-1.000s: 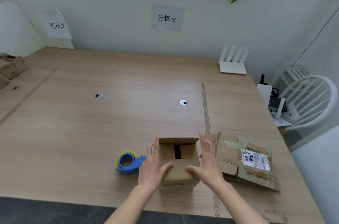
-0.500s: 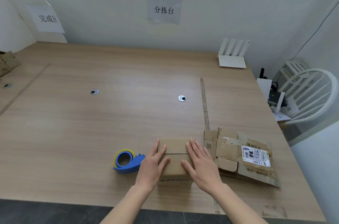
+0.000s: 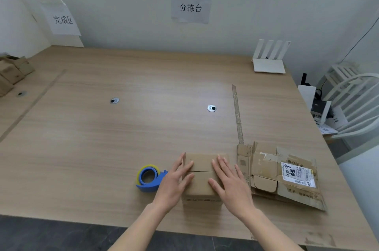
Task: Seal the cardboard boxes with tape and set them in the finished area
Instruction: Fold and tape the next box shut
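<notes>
Holding flaps shut: your left hand (image 3: pixel 174 183) and right hand (image 3: pixel 230 184) lie flat, fingers spread, on small box (image 3: pixel 202 176) at desk (image 3: pixel 123 137) near edge. Seam looks closed, though partly hidden. Keep right pressing; reach left for tape dispenser (image 3: pixel 150 177) just beside

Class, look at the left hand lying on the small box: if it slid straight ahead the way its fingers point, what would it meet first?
The left hand points up-right across the box; beyond lies bare table, so the way looks free, though depth is uncertain.
</notes>
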A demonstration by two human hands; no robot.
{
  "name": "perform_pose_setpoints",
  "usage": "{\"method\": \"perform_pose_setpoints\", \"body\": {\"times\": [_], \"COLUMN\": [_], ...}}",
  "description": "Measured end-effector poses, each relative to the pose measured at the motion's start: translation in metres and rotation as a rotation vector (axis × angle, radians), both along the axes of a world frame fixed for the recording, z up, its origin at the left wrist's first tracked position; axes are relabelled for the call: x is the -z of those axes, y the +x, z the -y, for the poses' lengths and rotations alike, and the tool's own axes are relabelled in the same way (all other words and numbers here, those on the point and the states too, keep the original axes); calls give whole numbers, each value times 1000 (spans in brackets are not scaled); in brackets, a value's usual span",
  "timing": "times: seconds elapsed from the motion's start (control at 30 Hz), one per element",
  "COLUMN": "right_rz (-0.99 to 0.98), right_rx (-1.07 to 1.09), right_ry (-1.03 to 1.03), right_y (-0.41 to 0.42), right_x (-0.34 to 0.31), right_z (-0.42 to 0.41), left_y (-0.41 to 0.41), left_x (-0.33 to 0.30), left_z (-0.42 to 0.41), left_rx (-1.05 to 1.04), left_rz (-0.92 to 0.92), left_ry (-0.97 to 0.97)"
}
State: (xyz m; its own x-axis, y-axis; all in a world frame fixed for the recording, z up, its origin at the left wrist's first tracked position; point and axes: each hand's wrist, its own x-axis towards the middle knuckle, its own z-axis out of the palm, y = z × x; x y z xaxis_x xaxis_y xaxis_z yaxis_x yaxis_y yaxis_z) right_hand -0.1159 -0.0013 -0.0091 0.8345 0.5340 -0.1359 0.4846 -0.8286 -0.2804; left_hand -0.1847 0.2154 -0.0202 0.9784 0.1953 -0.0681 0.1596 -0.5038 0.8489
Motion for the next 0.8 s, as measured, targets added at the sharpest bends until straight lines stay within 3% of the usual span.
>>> {"method": "perform_pose_setpoints", "body": {"times": [0.13,0.27,0.4,0.5,0.6,0.67,0.8], "right_rz": [-6,-21,-27,-21,-31,-38,-68], "right_rx": [16,27,36,31,39,51,94], "right_ry": [7,45,84,65,58,67,54], "right_y": [-1,-2,0,2,2,2,3], "right_x": [-2,-2,2,2,-5,-13,-37], "right_z": [-1,-4,-2,-2,-4,-7,-16], "left_y": [-21,-37,-21,-6,-6,-16,-23], "left_x": [24,73,103,107,92,65,-23], "left_z": [-38,-67,-68,-72,-89,-105,-121], "left_rx": [-266,-152,-56,-71,-55,-22,6], "left_rz": [-81,-324,-430,-437,-407,-350,-274], "left_ry": [196,548,815,712,396,161,31]}}
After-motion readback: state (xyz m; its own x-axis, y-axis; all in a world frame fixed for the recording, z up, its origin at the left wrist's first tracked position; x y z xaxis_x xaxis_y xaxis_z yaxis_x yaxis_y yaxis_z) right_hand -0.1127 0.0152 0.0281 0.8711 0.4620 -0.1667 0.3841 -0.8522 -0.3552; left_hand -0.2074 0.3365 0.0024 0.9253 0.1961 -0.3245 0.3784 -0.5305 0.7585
